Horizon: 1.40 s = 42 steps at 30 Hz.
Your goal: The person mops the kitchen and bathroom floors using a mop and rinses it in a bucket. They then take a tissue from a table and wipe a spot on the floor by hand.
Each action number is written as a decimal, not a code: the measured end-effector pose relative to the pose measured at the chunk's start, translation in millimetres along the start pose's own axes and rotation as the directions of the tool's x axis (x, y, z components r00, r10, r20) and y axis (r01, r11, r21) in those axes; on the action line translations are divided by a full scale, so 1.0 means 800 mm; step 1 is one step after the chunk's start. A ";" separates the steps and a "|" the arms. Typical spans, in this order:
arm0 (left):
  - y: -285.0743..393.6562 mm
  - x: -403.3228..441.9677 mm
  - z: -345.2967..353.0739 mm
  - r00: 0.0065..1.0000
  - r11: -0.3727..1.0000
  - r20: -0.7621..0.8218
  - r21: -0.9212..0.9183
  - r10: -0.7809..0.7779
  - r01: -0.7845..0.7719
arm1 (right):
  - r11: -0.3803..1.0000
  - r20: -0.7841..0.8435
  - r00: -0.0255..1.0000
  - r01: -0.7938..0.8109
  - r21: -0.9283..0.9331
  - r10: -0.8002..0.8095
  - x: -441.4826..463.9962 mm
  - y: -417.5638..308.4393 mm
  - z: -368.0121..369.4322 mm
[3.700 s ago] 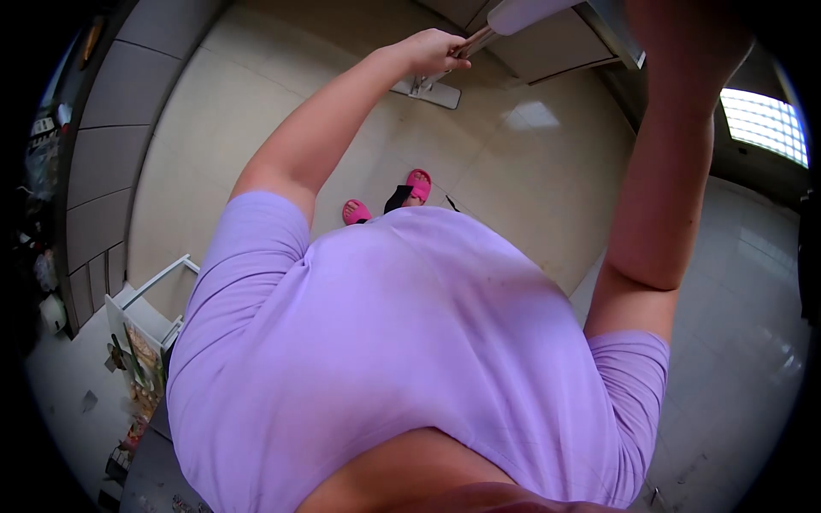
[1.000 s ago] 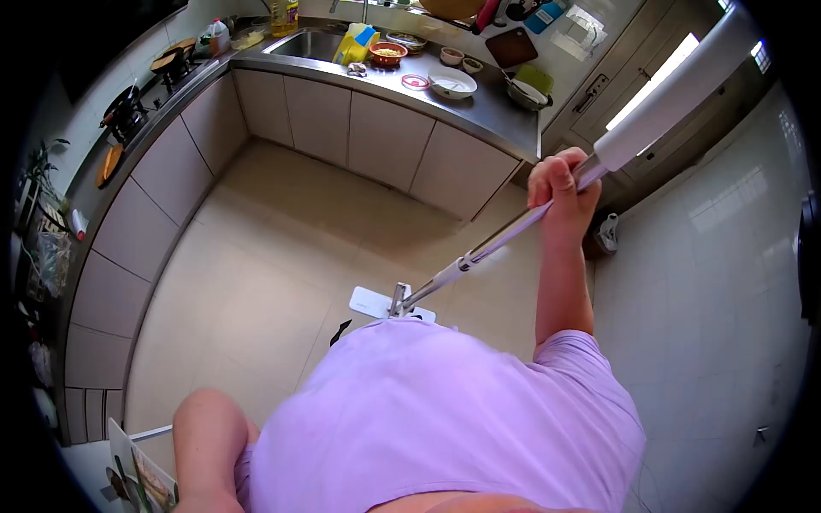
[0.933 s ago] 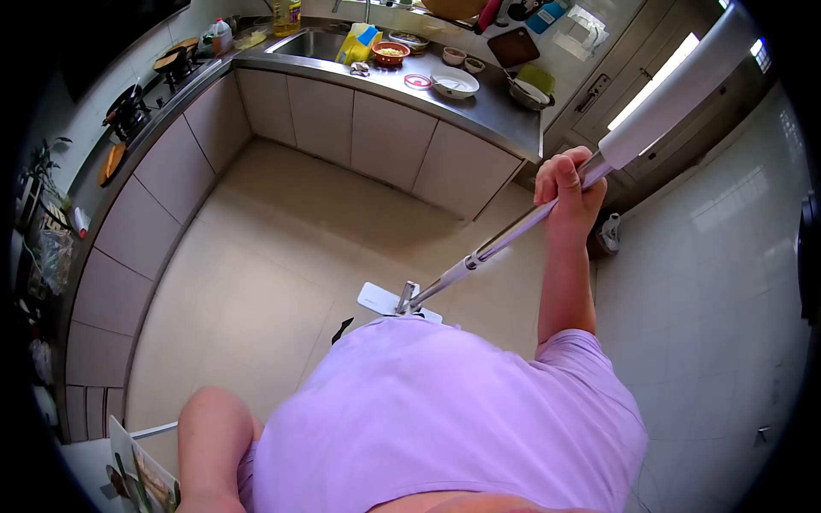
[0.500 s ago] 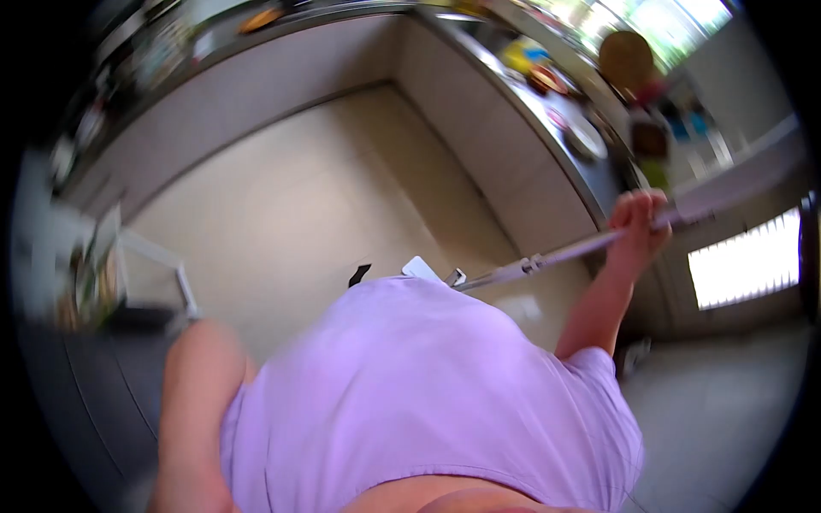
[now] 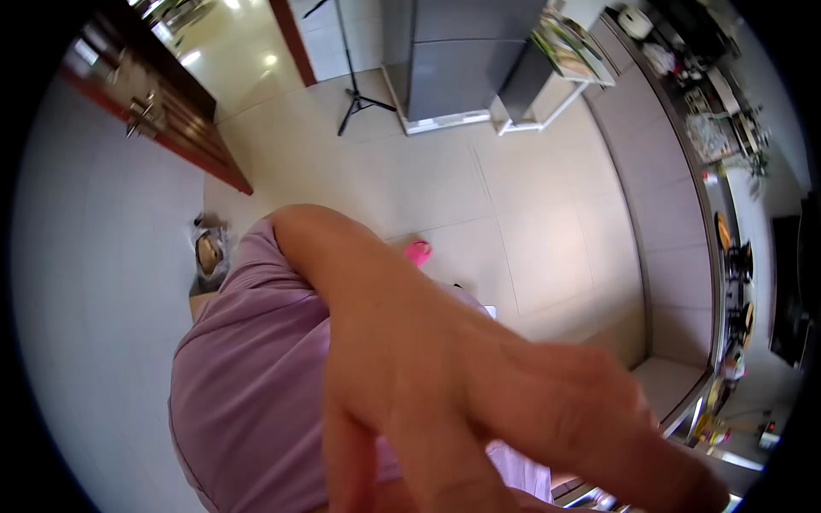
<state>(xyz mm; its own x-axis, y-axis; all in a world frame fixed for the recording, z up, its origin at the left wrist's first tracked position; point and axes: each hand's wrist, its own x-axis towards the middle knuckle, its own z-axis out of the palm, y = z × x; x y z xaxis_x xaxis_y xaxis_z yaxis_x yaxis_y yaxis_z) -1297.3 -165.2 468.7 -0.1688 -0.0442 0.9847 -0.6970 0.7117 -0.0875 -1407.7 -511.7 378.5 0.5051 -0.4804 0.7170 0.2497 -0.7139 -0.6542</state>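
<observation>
Very close to the camera, my left hand (image 5: 453, 376) is raised with its fingers spread apart and nothing held in them. Its arm comes from the sleeve of the light purple shirt (image 5: 248, 402). Below and beyond the hand, a pink slipper (image 5: 417, 252) shows on the tiled floor. A small white edge peeks out beside the wrist; I cannot make out what it belongs to. My right hand and the pole seen earlier are out of sight, behind my left hand or beyond the frame.
A grey fridge (image 5: 466, 73) stands ahead beside a black tripod stand (image 5: 355, 101) and a white rack (image 5: 547, 115) holding green vegetables. An open wooden door (image 5: 162, 120) is at left, with a plastic bag (image 5: 209, 252) near the wall. Kitchen counters (image 5: 676, 197) run along the right.
My view has turned left, from the counter corner to the fridge and door. My left hand has come up in front of the camera. My right hand, which gripped a pole, has gone from sight.
</observation>
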 end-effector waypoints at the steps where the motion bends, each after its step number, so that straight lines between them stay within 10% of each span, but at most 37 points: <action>1: 0.023 0.002 -0.001 1.000 0.999 0.000 0.034 -0.005 0.005 | 0.996 0.046 0.999 0.021 0.084 -0.025 -0.007 -0.007 0.011; 9: 0.198 -0.015 -0.088 0.995 0.969 -0.036 0.228 -0.089 0.095 | 0.943 0.105 0.993 0.022 0.332 -0.060 -0.064 -0.108 0.122; 13: 0.342 -0.057 -0.177 0.919 0.896 -0.211 0.230 -0.334 0.379 | 0.900 0.124 0.989 0.014 0.436 -0.076 -0.110 -0.188 0.224; 18: 0.554 -0.120 -0.318 0.728 0.652 -0.252 0.327 -0.638 0.684 | 0.892 0.159 0.959 0.149 0.427 -0.236 -0.168 -0.337 0.372; 23: 0.670 -0.129 -0.396 0.373 0.107 -0.534 0.462 -0.759 0.880 | 0.866 0.169 0.952 0.146 0.479 -0.255 -0.201 -0.441 0.503; 28: 0.728 -0.179 -0.491 0.284 -0.124 -0.657 0.501 -0.698 0.856 | 0.785 0.118 0.980 0.054 0.616 -0.160 -0.227 -0.513 0.628; 35: 0.777 -0.261 -0.707 -0.020 -0.417 -0.969 0.087 -0.245 0.905 | 0.653 0.161 0.950 0.056 0.755 -0.268 -0.271 -0.640 0.864; 38: 0.811 -0.318 -0.816 0.424 -0.623 -0.887 0.438 -0.183 0.648 | 0.499 0.214 0.910 -0.010 0.867 -0.355 -0.291 -0.689 0.991; 42: 0.858 -0.342 -0.884 0.408 -0.886 -0.901 0.305 -0.150 0.348 | 0.341 0.362 0.862 -0.241 0.909 -0.356 -0.313 -0.780 1.170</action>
<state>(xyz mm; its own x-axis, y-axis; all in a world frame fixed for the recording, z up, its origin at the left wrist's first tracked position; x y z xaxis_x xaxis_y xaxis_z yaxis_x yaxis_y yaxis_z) -1236.5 831.6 245.8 0.6632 0.5066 0.5510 0.3460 -0.8603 0.3745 -916.5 530.7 381.7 0.6454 0.0243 0.7635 0.7143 0.3350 -0.6145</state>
